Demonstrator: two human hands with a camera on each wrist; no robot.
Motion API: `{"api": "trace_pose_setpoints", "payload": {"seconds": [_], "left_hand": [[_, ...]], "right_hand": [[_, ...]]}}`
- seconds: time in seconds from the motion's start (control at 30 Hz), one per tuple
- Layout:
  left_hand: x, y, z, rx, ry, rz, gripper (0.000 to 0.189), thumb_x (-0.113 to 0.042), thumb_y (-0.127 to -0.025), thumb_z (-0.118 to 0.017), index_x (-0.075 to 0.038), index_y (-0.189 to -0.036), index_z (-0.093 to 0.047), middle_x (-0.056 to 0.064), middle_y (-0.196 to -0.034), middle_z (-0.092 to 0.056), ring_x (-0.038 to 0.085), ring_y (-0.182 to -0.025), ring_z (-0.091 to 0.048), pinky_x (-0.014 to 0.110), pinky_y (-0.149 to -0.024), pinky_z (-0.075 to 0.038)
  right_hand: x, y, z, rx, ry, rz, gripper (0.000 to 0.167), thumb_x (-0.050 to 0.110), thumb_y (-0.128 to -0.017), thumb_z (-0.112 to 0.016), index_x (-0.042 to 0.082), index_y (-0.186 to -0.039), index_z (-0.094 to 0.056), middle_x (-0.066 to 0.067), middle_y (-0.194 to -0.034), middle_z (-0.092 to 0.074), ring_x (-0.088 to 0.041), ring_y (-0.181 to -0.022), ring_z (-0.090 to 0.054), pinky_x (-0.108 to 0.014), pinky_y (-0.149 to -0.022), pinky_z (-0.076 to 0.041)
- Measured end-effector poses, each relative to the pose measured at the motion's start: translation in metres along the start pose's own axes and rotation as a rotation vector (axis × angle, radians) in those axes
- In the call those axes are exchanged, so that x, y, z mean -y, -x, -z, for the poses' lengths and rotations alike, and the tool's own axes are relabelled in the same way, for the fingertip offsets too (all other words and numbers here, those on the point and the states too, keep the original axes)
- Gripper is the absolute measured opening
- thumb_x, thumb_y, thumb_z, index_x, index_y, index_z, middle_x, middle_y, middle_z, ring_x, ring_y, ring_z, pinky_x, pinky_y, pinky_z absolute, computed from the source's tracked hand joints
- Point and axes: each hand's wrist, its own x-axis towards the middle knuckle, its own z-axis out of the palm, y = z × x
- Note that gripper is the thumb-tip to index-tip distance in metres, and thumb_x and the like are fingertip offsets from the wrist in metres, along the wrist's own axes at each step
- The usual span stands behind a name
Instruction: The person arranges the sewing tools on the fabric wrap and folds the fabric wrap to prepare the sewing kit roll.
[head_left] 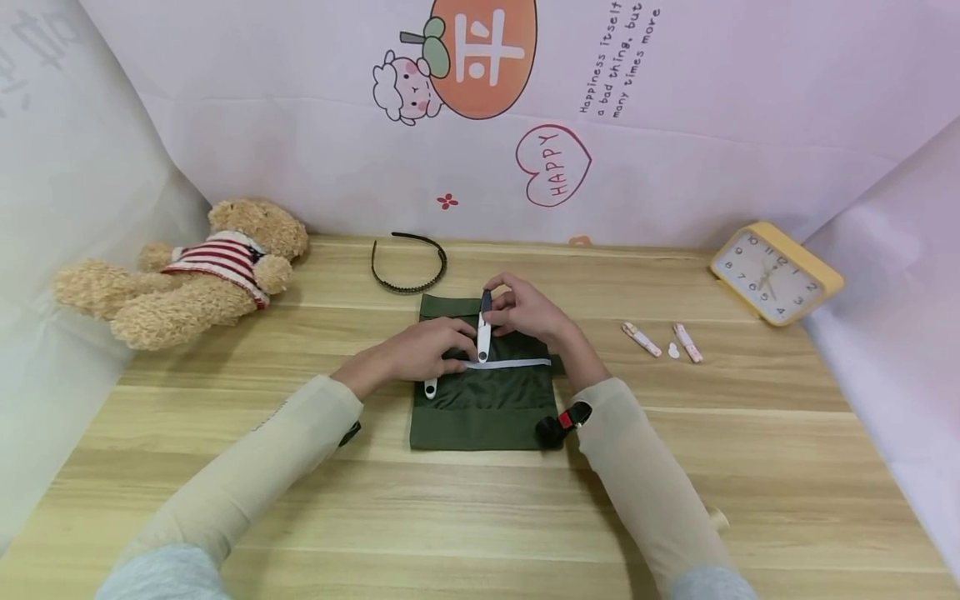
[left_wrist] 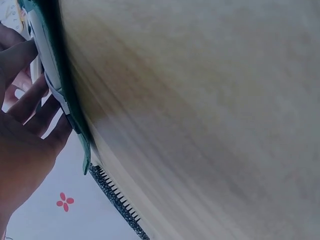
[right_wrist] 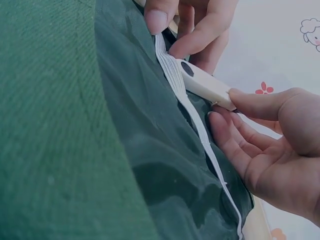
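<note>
At the frame's centre, the right hand (head_left: pixel 528 310) pinches the upper part of a white utensil (head_left: pixel 483 340), long axis near-vertical, its lower end at the elastic band (head_left: pixel 521 363) that the left hand (head_left: pixel 420 352) pinches just leftward.

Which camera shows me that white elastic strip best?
The right wrist view: the white elastic strip is close up, its ribbing visible. The head view shows it small, across the green fabric. The left wrist view catches the fabric edge-on, so I can't pick the strip out for certain.
</note>
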Motion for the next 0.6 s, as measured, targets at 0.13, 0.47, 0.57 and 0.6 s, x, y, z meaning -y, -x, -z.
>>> {"api": "trace_pose_setpoints", "payload": {"seconds": [0.13, 0.47, 0.57, 0.6], "left_hand": [[0.0011, 0.0, 0.0005, 0.006, -0.004, -0.001, 0.016, -0.015, -0.098, -0.07, -0.012, -0.112, -0.076, 0.012, -0.145, -0.054, 0.031, -0.135, -0.049, 0.048, -0.111, -0.04], [0.0019, 0.0002, 0.002, 0.024, -0.007, -0.018, 0.02, -0.015, -0.099, -0.069, -0.011, -0.117, -0.075, 0.014, -0.146, -0.054, 0.031, -0.137, -0.048, 0.047, -0.111, -0.041], [0.0017, 0.0021, 0.0019, 0.039, -0.033, -0.032, 0.023, -0.016, -0.1, -0.068, -0.01, -0.121, -0.075, 0.015, -0.148, -0.053, 0.032, -0.141, -0.043, 0.048, -0.113, -0.038], [0.0017, 0.0029, 0.0018, 0.044, -0.045, -0.037, 0.024, -0.016, -0.1, -0.068, -0.01, -0.122, -0.074, 0.015, -0.148, -0.052, 0.032, -0.143, -0.042, 0.048, -0.114, -0.038]], "right_hand": [[-0.0006, -0.0003, 0.001, 0.004, -0.004, 0.005, 0.047, 0.002, -0.1, -0.062, 0.001, -0.142, -0.04, -0.023, -0.11, -0.061, -0.034, -0.094, -0.066, -0.044, -0.083, -0.059], [-0.0011, 0.0004, 0.0027, 0.065, 0.032, -0.009, 0.044, 0.0, -0.098, -0.066, 0.001, -0.136, -0.045, -0.02, -0.105, -0.061, -0.033, -0.091, -0.066, -0.043, -0.085, -0.058], [-0.0008, 0.0002, 0.0026, 0.062, 0.047, -0.009, 0.045, 0.001, -0.097, -0.066, 0.0, -0.138, -0.046, -0.02, -0.106, -0.062, -0.031, -0.09, -0.066, -0.041, -0.084, -0.059], [-0.0004, 0.0003, 0.0023, 0.061, 0.056, -0.01, 0.045, 0.001, -0.097, -0.066, 0.0, -0.138, -0.047, -0.021, -0.106, -0.062, -0.031, -0.091, -0.067, -0.041, -0.084, -0.059]]}}
